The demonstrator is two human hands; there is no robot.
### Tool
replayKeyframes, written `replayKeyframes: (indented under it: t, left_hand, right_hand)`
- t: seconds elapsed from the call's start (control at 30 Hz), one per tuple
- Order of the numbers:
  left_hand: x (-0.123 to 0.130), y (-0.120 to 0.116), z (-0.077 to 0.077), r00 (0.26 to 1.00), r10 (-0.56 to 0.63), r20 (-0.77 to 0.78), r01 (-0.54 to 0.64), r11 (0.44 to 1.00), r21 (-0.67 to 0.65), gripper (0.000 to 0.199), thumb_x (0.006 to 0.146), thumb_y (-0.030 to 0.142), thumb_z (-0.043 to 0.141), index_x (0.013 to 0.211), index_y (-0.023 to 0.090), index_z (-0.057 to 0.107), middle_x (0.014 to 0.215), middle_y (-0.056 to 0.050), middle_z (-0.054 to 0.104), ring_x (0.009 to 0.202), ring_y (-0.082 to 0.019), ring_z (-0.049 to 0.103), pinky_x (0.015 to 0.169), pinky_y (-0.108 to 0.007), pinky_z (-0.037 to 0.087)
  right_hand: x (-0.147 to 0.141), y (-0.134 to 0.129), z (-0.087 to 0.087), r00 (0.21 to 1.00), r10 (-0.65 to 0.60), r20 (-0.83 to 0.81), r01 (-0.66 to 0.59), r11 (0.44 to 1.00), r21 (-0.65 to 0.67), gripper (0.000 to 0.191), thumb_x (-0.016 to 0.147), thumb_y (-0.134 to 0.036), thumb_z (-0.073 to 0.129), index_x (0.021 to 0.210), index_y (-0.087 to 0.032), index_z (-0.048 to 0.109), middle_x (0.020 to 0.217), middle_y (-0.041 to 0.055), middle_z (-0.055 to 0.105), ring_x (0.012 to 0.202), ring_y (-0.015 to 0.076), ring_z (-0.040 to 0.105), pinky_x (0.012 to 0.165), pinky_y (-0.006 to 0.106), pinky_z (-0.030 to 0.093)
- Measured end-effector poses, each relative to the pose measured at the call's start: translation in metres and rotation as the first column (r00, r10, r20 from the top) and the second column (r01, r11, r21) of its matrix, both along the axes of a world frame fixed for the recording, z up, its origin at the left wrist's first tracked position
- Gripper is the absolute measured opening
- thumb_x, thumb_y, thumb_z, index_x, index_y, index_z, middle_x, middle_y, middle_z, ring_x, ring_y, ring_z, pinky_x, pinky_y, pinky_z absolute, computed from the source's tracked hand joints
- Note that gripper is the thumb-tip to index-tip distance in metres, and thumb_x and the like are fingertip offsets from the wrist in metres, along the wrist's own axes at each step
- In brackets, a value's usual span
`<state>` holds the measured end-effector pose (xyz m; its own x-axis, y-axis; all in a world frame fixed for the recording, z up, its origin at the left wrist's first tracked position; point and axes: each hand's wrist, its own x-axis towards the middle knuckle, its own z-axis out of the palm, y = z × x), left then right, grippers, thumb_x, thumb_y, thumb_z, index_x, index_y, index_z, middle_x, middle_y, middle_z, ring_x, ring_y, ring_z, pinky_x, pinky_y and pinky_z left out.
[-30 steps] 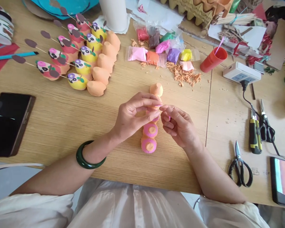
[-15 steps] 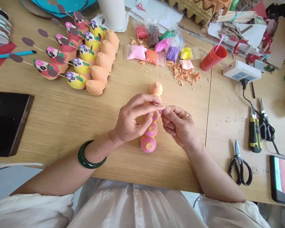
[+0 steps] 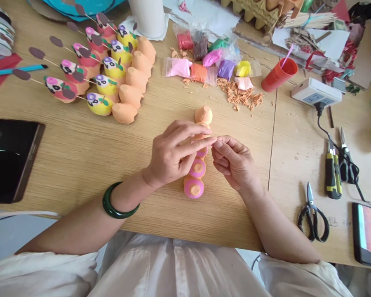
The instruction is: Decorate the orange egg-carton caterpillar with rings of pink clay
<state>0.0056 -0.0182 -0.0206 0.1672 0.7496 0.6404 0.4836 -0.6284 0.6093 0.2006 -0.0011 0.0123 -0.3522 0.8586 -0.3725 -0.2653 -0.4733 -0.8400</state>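
Observation:
A row of rounded orange pieces (image 3: 204, 115) lies on the wooden table, the nearer ones ringed with pink clay (image 3: 194, 188). Above the middle of the row hover both hands, fingertips meeting. My left hand (image 3: 175, 152), with a dark green bangle at the wrist, has its index and middle fingers stretched out and apart. Its index fingertip touches the pinched thumb and index finger of my right hand (image 3: 233, 161). Whatever the right fingertips hold is too small or hidden to make out.
Painted red and yellow egg-shaped pieces (image 3: 106, 82) stand at the back left. Bagged coloured clay (image 3: 198, 72), orange shavings and a red cup (image 3: 279, 74) are behind the hands. Right: power strip (image 3: 316, 92), cutter, scissors (image 3: 313, 218), phone (image 3: 366, 234). A black phone (image 3: 10, 159) lies left.
My left thumb has drawn in under the left fingers and is now mostly hidden. The pink bit that showed between the fingertips is no longer visible.

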Motion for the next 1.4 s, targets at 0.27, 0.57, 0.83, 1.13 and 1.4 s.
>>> replayKeyframes:
  t: [0.27, 0.57, 0.83, 1.13, 1.4]
  left_hand:
    - [-0.006, 0.006, -0.001, 0.952, 0.294, -0.084, -0.305, 0.889, -0.341, 0.035, 0.105, 0.049, 0.065, 0.124, 0.028, 0.085, 0.102, -0.005, 0.084, 0.09, -0.022, 0.073, 0.087, -0.035, 0.057]
    - [-0.008, 0.006, 0.004, 0.991, 0.083, 0.101, 0.026, 0.633, -0.774, 0.089, 0.084, 0.07, 0.083, 0.156, 0.021, 0.065, 0.103, -0.006, 0.085, 0.089, -0.024, 0.079, 0.086, -0.036, 0.06]
    - [0.0, 0.009, 0.002, 0.79, 0.21, 0.576, 0.436, 0.468, -0.769, 0.08, 0.075, 0.031, 0.094, 0.149, 0.023, 0.066, 0.106, -0.005, 0.083, 0.091, -0.02, 0.077, 0.077, -0.031, 0.061]
    - [0.001, 0.014, 0.011, 0.613, 0.174, 0.771, 0.689, 0.359, -0.629, 0.036, 0.083, 0.039, 0.092, 0.117, 0.034, 0.08, 0.101, 0.0, 0.076, 0.072, -0.013, 0.066, 0.058, -0.027, 0.053]
    - [0.003, 0.011, 0.008, 0.746, 0.034, 0.665, 0.57, 0.482, -0.665, 0.045, 0.089, 0.057, 0.084, 0.13, 0.04, 0.076, 0.105, -0.002, 0.079, 0.094, -0.026, 0.081, 0.071, -0.036, 0.064]
  right_hand:
    - [0.001, 0.006, -0.017, 0.991, -0.105, 0.085, 0.101, 0.994, 0.051, 0.042, 0.071, -0.051, 0.102, 0.079, -0.021, 0.073, 0.062, -0.0091, 0.047, 0.05, 0.0044, 0.03, 0.04, 0.02, 0.024]
    - [-0.007, 0.0, -0.04, 0.992, -0.124, 0.0, 0.123, 0.987, 0.103, 0.044, 0.076, -0.055, 0.1, 0.08, -0.021, 0.072, 0.058, -0.0095, 0.051, 0.048, 0.0059, 0.045, 0.047, 0.022, 0.046]
    - [-0.006, 0.003, -0.03, 0.99, -0.12, -0.069, 0.125, 0.99, 0.066, 0.046, 0.074, -0.055, 0.101, 0.077, -0.022, 0.068, 0.065, -0.0088, 0.049, 0.052, 0.0058, 0.036, 0.046, 0.021, 0.045]
    - [-0.007, -0.008, -0.023, 0.966, -0.235, 0.105, 0.195, 0.935, 0.297, 0.039, 0.082, -0.057, 0.095, 0.082, -0.024, 0.074, 0.064, -0.0062, 0.054, 0.051, 0.0076, 0.039, 0.044, 0.024, 0.041]
    - [-0.009, -0.014, -0.019, 0.946, -0.272, 0.175, 0.195, 0.911, 0.363, 0.038, 0.084, -0.057, 0.094, 0.083, -0.024, 0.075, 0.07, -0.0029, 0.065, 0.052, 0.0086, 0.048, 0.046, 0.027, 0.04]
